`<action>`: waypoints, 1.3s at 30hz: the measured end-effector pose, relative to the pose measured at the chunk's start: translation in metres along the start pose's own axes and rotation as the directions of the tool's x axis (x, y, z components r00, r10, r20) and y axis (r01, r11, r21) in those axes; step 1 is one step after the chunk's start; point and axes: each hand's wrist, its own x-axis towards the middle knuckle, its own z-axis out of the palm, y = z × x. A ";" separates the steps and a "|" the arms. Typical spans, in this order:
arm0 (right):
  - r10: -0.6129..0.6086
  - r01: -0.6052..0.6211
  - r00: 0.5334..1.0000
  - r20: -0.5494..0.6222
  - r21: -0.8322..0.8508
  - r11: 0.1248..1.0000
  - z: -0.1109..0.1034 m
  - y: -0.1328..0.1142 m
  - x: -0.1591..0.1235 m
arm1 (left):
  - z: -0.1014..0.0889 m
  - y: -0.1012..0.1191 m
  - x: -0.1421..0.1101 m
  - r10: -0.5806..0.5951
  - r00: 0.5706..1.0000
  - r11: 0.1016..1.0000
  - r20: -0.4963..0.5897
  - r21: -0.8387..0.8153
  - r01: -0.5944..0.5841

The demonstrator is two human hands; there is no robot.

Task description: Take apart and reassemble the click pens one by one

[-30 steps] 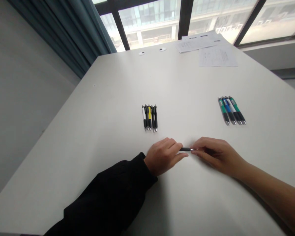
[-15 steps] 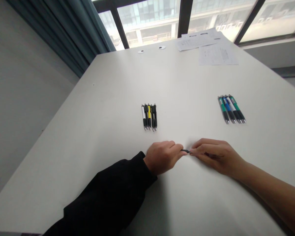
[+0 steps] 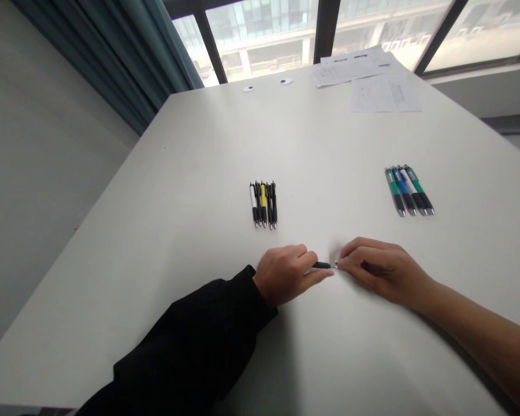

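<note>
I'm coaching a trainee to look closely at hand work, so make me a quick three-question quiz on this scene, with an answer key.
1. What does the left hand hold? A) a blue pen; B) a dark pen barrel; C) a sheet of paper.
2. How many pens lie in the row on the right?
3. True or false: the yellow pen lies in that same row.

Key: 1: B. 2: four. 3: false.

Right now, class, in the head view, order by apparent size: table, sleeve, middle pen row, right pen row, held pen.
1. White table
2. Black sleeve
3. Middle pen row and right pen row: too alike to rank
4. Held pen, partly hidden by the left hand
</note>
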 end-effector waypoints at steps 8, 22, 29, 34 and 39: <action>0.143 -0.154 0.987 -0.067 -0.208 0.966 -0.014 0.012 0.001 | 0.000 -0.001 -0.001 -0.016 1.000 0.998 0.001 0.056 0.015; 0.127 -0.209 0.964 -0.234 -0.368 0.906 -0.019 0.015 0.001 | 0.003 -0.002 -0.002 0.009 1.000 0.999 -0.018 0.042 -0.008; -0.055 0.069 0.995 0.081 -0.181 0.981 -0.002 -0.002 0.000 | 0.001 0.000 -0.001 0.138 0.990 0.990 0.007 0.034 -0.138; -0.057 0.079 0.991 0.125 -0.175 0.981 0.000 -0.001 0.001 | 0.000 0.000 -0.001 0.139 0.990 0.990 0.015 0.031 -0.140; 0.018 0.014 0.993 0.117 -0.267 0.963 -0.016 0.006 0.002 | -0.003 -0.007 0.000 0.078 0.995 0.995 0.056 0.063 -0.081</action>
